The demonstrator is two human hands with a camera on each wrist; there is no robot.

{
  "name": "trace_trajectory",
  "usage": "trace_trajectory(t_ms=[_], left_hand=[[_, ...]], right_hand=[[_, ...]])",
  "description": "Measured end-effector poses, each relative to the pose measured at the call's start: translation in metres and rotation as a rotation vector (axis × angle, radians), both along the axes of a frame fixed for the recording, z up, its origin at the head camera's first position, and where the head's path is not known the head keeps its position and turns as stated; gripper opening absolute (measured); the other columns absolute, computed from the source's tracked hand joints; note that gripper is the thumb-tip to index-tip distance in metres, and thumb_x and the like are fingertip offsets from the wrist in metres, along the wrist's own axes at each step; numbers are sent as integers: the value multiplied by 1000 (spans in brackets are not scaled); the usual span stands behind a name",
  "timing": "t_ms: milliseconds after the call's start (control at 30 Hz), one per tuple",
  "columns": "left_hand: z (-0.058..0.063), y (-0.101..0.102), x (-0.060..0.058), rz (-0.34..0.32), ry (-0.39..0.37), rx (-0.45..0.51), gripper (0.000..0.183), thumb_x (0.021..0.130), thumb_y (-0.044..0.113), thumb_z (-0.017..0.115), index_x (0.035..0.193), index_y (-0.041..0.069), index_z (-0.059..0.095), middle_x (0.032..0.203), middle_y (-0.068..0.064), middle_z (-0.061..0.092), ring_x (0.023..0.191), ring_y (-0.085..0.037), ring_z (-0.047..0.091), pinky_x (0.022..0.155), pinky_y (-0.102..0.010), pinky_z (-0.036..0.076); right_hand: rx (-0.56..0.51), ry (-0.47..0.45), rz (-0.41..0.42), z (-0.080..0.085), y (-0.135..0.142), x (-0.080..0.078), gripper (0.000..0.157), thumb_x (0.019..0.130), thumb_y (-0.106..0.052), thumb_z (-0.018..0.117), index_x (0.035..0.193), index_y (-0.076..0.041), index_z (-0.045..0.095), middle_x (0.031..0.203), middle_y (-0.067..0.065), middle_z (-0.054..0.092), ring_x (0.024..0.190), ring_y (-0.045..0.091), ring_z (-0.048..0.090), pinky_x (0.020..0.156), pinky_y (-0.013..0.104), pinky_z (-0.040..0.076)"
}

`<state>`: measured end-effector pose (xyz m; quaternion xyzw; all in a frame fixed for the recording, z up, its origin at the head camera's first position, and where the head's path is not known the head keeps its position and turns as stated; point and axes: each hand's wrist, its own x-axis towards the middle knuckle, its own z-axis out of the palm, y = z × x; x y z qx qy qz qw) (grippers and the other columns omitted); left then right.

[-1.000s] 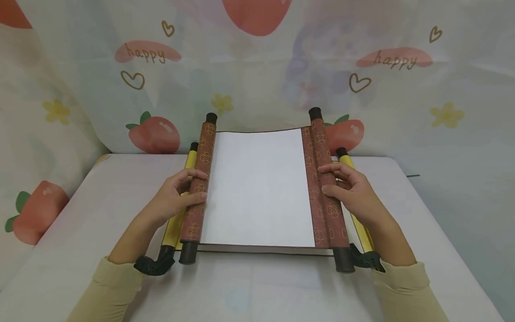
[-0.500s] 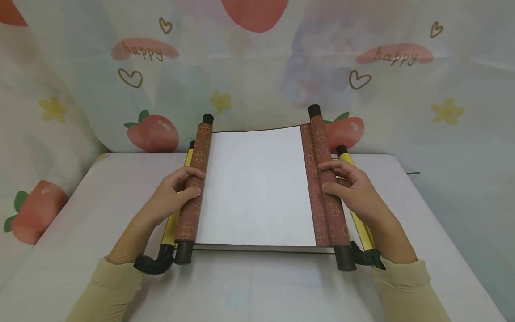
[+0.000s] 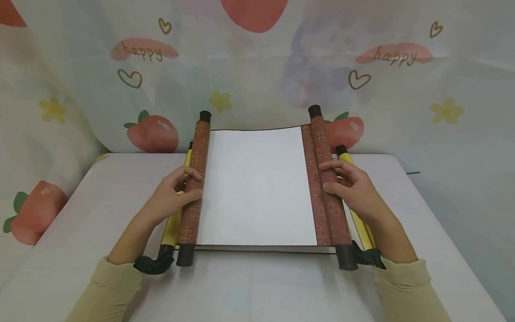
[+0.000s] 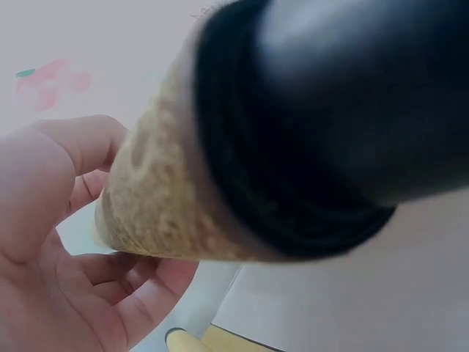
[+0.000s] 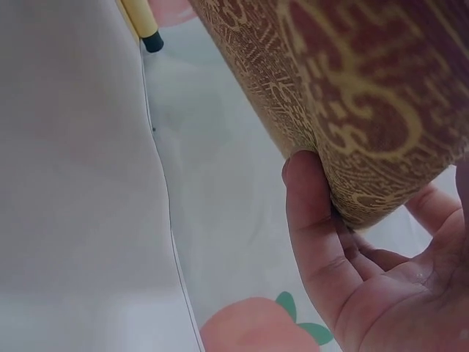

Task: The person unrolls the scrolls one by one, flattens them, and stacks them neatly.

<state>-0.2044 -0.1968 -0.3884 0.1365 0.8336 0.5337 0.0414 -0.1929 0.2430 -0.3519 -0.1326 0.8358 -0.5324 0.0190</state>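
A partly unrolled scroll [image 3: 257, 188] with a blank white sheet is held between my hands. Its two rollers wear red-brown cloth with gold flower outlines and black end caps. My left hand [image 3: 170, 192] grips the left red roller [image 3: 188, 221], fingers behind and thumb in front. The right red roller [image 3: 338, 221] is held by my right hand [image 3: 354, 190], which curls round its middle. In the left wrist view a black end cap [image 4: 330, 125] fills much of the picture. Fingers [image 5: 315, 220] press against the patterned roller [image 5: 366, 95] in the right wrist view.
Under the red scroll lies a second scroll with yellow rollers: the left yellow roller [image 3: 172, 230] and right yellow roller [image 3: 362, 230] show on either side. The white table [image 3: 257, 290] meets a printed curtain [image 3: 257, 80] behind. Black bands circle both wrists.
The left red roller has shifted a little leftward and turned in my left hand, so slightly more white sheet shows. My right hand and its roller have stayed nearly still.
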Motion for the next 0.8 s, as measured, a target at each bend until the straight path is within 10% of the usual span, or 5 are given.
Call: trace_trajectory(t_ms=[800], left_hand=[[-2,-6,-3,-29,39,-20,33,92,18,72,121,14,59,122,-6,59,99,-28,55,81,-41,49]], right_hand=[[1,7,-3,3,-1,4,37,98,-10,60,134,-8,52,144,12,41,104,15,61,76,26,54]])
